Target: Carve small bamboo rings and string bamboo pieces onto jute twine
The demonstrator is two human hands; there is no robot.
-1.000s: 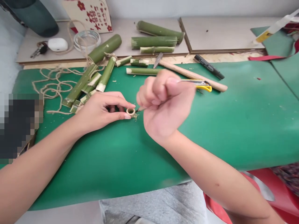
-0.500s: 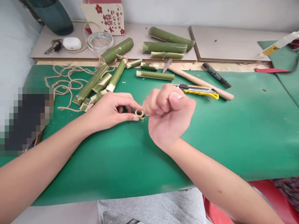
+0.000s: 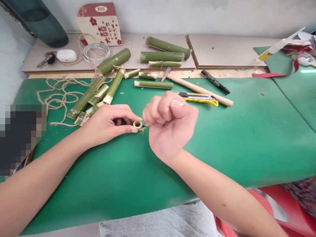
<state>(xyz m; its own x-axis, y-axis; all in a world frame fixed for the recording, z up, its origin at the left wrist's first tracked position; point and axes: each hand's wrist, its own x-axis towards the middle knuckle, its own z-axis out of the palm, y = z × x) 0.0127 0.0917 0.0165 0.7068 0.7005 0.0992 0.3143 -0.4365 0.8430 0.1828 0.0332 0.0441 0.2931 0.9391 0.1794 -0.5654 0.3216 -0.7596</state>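
Observation:
A short hollow bamboo piece (image 3: 141,128), its open end facing up, stands on the green mat (image 3: 118,184). My left hand (image 3: 108,123) pinches it between thumb and fingers. Right beside it my right hand (image 3: 171,123) is closed in a fist around a thin dark-tipped tool (image 3: 145,125). Only the tool's tip shows, touching or almost touching the bamboo's side; the fist hides the rest. Fine bamboo shavings (image 3: 142,130) lie under the tip. Just beyond my right hand is a yellow utility knife (image 3: 202,99).
Cut bamboo tubes (image 3: 86,97) and tangled twine (image 3: 58,95) lie behind my left hand. A hammer (image 3: 197,86), a black marker (image 3: 215,82) and a bamboo stick (image 3: 154,85) are farther back. The raised shelf (image 3: 227,52) holds more bamboo, tape (image 3: 96,52) and a white case (image 3: 66,55).
The whole view has shifted, so the scene sits slightly more to the left and lower. Both hands keep their grips, with the tool's tip still at the bamboo's side.

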